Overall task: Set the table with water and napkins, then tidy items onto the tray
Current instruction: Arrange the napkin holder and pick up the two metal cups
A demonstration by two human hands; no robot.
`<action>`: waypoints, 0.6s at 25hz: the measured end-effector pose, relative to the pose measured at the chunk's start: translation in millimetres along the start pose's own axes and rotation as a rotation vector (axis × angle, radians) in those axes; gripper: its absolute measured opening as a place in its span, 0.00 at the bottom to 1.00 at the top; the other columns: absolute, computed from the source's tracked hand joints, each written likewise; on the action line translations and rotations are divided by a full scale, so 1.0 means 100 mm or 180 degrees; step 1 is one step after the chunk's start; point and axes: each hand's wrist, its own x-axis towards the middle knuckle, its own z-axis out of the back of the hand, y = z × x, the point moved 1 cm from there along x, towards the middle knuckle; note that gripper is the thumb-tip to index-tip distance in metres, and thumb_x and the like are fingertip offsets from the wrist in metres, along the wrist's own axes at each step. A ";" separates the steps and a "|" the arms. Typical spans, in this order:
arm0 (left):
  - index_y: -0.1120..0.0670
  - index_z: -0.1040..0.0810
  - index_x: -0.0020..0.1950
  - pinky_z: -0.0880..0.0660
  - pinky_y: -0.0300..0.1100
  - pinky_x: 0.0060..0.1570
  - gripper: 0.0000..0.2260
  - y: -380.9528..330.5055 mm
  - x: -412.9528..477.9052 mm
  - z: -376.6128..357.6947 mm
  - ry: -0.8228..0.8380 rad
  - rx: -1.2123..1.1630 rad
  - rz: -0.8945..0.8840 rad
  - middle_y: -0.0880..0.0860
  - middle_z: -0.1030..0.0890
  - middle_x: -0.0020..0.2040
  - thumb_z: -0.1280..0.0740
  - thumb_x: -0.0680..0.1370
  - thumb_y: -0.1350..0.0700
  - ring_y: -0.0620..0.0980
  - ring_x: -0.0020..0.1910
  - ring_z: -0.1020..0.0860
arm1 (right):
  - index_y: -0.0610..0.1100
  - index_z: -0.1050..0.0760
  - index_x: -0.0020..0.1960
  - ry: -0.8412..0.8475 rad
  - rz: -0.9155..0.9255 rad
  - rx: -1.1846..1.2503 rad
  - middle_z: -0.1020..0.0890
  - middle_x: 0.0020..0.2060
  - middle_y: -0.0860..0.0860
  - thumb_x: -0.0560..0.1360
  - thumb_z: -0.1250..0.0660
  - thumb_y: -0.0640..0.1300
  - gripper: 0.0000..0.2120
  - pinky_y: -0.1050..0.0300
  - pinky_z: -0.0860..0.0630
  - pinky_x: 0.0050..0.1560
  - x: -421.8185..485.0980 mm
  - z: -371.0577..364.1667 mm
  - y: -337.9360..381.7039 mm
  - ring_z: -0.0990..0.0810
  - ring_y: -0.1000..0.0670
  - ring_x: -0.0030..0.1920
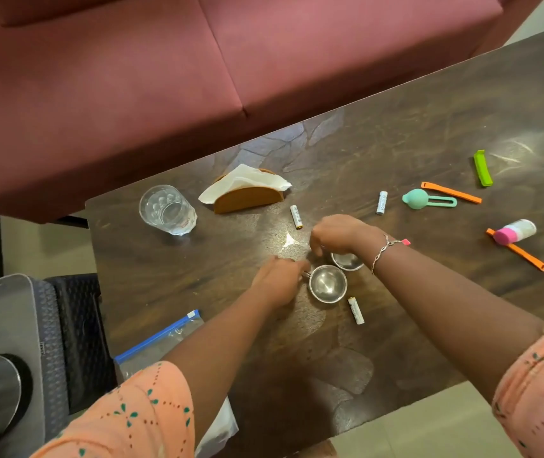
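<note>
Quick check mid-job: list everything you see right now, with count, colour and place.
table: one, dark brown wood, under everything
sofa: one, dusky pink, beyond the table
glass: one, clear, far left of the table
napkin holder: one, brown, white napkin inside, right of the glass
batteries: three, white, scattered mid-table
steel cups: two, silver, centre, by the hands
clips: two orange, one green, one teal, right side
small bottle: one, white with pink cap, far right
zip bag: one, clear with blue strip, near left edge
left hand: at the nearer cup's handle
right hand: over the farther cup
</note>
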 end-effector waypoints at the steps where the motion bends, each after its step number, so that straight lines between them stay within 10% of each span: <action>1: 0.52 0.28 0.59 0.38 0.47 0.64 0.12 -0.01 -0.01 -0.01 0.0025 -0.0024 -0.0006 0.57 0.19 0.49 0.44 0.78 0.62 0.55 0.50 0.23 | 0.43 0.19 0.49 0.0076 -0.0029 -0.0080 0.19 0.50 0.43 0.71 0.36 0.39 0.10 0.55 0.31 0.42 0.02 0.00 0.00 0.22 0.41 0.50; 5: 0.54 0.28 0.57 0.34 0.44 0.43 0.09 -0.01 -0.04 -0.09 0.0242 -0.0110 0.0078 0.58 0.20 0.51 0.42 0.79 0.60 0.55 0.47 0.25 | 0.36 0.22 0.46 -0.0146 -0.0132 -0.0448 0.20 0.46 0.39 0.72 0.38 0.38 0.08 0.55 0.32 0.40 0.05 0.01 -0.09 0.24 0.40 0.43; 15: 0.61 0.19 0.44 0.26 0.47 0.50 0.05 0.04 -0.26 -0.35 0.0453 -0.1364 0.0749 0.55 0.20 0.40 0.34 0.74 0.61 0.52 0.43 0.22 | 0.38 0.21 0.38 0.0058 -0.0438 -0.0227 0.22 0.36 0.42 0.67 0.36 0.34 0.05 0.59 0.35 0.36 -0.26 -0.19 -0.65 0.28 0.45 0.36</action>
